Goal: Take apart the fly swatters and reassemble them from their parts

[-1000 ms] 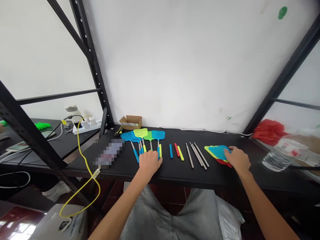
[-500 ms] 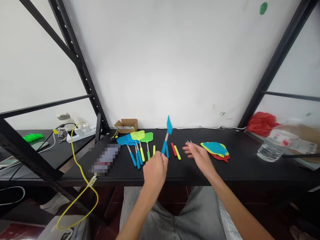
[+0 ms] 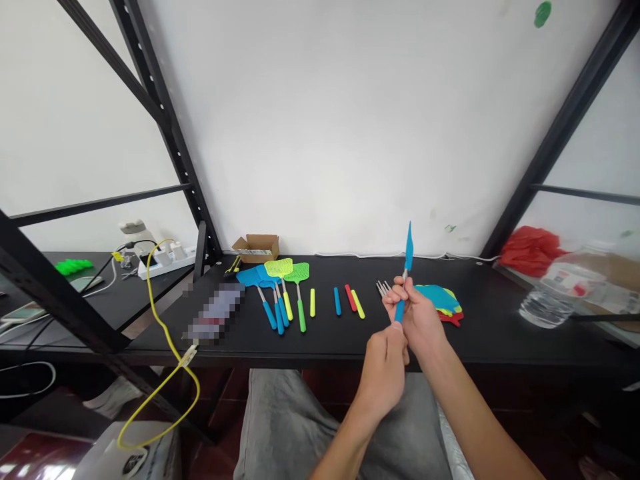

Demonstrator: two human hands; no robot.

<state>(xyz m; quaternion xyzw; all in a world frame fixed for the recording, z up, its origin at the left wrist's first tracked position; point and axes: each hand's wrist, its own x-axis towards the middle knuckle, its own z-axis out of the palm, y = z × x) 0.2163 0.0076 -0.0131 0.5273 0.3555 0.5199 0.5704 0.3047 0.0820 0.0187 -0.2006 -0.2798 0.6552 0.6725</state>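
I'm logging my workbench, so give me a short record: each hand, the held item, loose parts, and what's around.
Left hand: grips the handle of the blue fly swatter
Right hand: holds the same swatter, higher up
Loose handles: two yellow, one blue, one red
Metal rods: beside the right hand, partly hidden
Loose heads: blue, yellow and red, overlapping
Farther left: more swatters, cardboard box

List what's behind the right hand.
Behind the right hand, metal rods show only their far ends, with stacked flat pieces to the right; the rods' near ends are covered.
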